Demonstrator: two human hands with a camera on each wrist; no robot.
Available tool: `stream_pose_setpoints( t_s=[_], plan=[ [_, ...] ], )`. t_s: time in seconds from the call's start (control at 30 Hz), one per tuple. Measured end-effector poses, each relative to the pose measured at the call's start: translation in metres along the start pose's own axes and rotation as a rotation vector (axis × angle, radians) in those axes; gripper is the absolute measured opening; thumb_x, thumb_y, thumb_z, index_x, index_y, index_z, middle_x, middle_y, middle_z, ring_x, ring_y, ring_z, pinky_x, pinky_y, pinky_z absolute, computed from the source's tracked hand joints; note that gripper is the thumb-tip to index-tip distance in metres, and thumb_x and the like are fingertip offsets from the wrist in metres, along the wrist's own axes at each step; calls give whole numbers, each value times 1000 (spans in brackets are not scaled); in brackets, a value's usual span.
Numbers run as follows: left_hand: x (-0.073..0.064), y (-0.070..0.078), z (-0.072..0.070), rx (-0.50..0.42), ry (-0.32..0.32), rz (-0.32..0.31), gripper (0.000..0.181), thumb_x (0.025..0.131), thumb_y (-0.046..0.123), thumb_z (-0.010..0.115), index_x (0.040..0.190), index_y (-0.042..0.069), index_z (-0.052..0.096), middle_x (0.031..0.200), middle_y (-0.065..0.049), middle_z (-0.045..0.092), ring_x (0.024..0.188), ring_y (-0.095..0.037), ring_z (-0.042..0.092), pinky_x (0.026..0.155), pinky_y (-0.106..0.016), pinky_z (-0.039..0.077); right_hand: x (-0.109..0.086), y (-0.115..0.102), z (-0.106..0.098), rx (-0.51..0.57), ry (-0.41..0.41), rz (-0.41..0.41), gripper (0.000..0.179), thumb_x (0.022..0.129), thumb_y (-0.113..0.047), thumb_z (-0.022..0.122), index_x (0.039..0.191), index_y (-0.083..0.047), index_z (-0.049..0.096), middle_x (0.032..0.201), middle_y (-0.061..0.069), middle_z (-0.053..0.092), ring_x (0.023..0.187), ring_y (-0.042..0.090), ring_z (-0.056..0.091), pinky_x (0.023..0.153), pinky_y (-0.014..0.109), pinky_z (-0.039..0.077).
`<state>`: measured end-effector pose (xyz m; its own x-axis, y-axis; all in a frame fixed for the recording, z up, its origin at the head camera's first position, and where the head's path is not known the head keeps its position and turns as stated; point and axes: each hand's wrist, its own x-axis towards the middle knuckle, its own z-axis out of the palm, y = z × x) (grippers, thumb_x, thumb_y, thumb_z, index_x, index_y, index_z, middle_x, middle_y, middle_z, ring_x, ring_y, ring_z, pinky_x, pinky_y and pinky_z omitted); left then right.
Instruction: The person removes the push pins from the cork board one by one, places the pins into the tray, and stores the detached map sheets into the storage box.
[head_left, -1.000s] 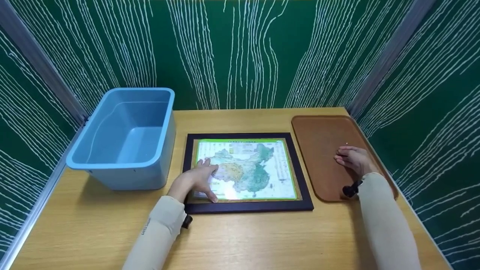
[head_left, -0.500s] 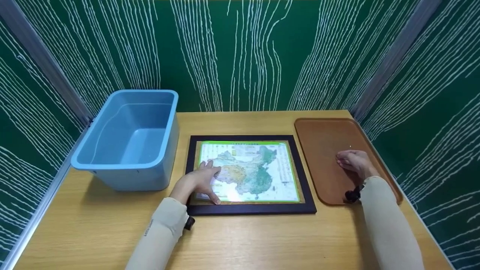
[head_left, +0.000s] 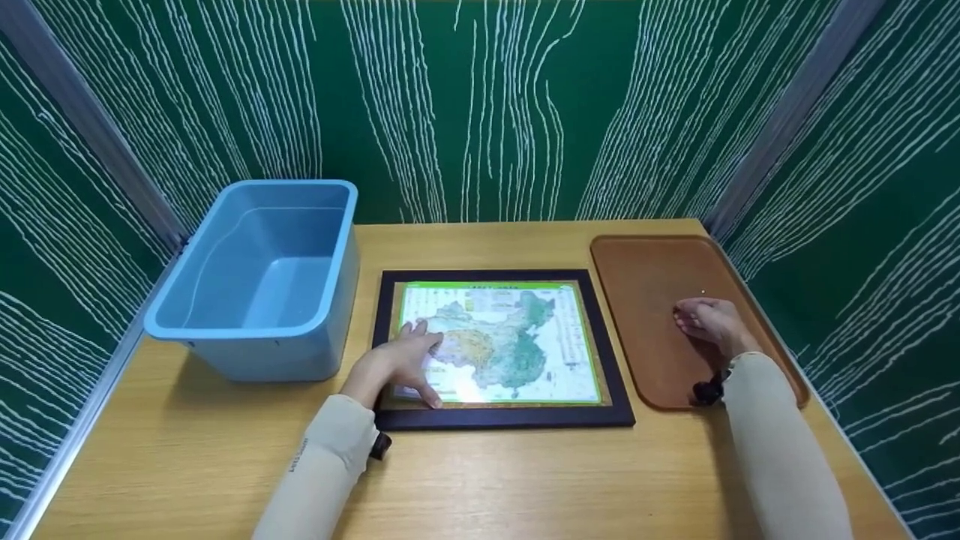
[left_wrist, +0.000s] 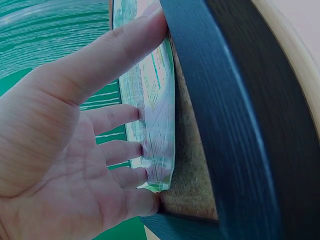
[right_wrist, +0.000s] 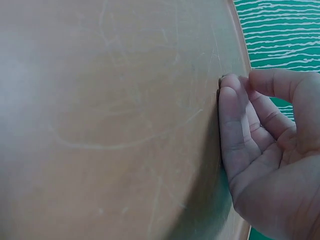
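A printed map sheet with a green border [head_left: 517, 352] lies on a cork board with a dark frame [head_left: 517, 417]. Over the map's left side rests my left hand [head_left: 401, 360], fingers spread and thumb at the lower edge; in the left wrist view the fingertips touch the sheet [left_wrist: 157, 125]. At the right, my right hand [head_left: 712, 322] is low over a brown tray [head_left: 645, 277], fingers bent and fingertips right at its surface. In the right wrist view the thumb meets the fingertips [right_wrist: 231, 95]; I cannot tell whether something tiny is between them.
A deep light-blue bin [head_left: 315, 349] stands left of the framed board. A tiny bright speck [head_left: 703, 291] shows over the tray, just beyond the right hand. Green walls with white lines [head_left: 510, 112] close off the back and sides of the wooden table [head_left: 495, 480].
The head view has shifted slightly. My right fingers have drawn closer together and moved a little left on the tray. The left hand stays in place on the map.
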<state>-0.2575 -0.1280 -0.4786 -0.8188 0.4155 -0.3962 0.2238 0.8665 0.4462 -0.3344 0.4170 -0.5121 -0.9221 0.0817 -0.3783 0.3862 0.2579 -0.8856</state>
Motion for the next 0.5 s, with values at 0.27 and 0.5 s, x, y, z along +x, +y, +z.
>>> stream_pose_setpoints(
  t_s=[0.27, 0.5],
  plan=[
    [-1, 1, 0, -2, 6, 18, 109, 67, 40, 96, 156, 12, 39, 168, -19, 6, 154, -41, -1, 118, -63, 17, 1, 3, -2, 26, -8, -24, 39, 105, -22, 56, 133, 5, 52, 90, -5, 70, 82, 7, 68, 81, 23, 57],
    [-1, 2, -1, -13, 0, 1, 114, 68, 40, 95, 160, 13, 33, 169, -17, 5, 154, -40, -2, 118, -63, 14, -1, 2, -2, 14, -1, -38, 42, 106, -25, 56, 135, 5, 51, 93, -5, 69, 84, 7, 67, 82, 24, 57]
  ],
)
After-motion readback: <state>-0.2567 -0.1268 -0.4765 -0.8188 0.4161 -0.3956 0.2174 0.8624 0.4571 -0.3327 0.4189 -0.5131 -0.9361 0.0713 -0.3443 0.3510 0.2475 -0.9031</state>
